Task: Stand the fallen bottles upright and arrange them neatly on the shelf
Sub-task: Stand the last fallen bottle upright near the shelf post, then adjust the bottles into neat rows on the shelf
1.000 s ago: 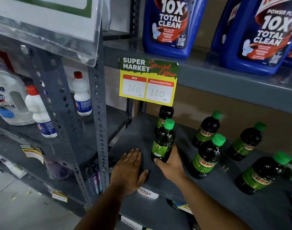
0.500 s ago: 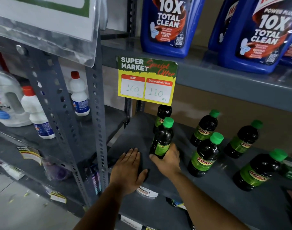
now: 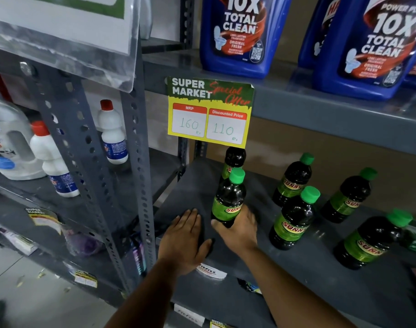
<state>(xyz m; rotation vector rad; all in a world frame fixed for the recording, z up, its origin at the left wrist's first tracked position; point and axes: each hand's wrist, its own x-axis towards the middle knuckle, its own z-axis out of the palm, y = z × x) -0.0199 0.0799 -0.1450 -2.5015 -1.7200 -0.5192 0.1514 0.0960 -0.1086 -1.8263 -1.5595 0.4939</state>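
A: Bottles, dark with green caps, sat on the grey shelf [image 3: 297, 275]. The nearest bottle [image 3: 228, 200] stood front left, long axis near vertical, cap up and tipped slightly away to the right.

B: Hands?

A: Right hand [image 3: 237, 229] wrapped round that bottle's base, thumb on the near side. Left hand [image 3: 184, 237] lay flat and open on the shelf just left of it, holding nothing.

B: Relation for the next move?

A: A second bottle [image 3: 234, 159] stood directly behind, touching or nearly so; I could not tell which. Right hand was nearer. Judged: lining up means keeping the axis plumb. Four others [image 3: 294, 218] stood to the right, caps leaning right in this wide-angle view.
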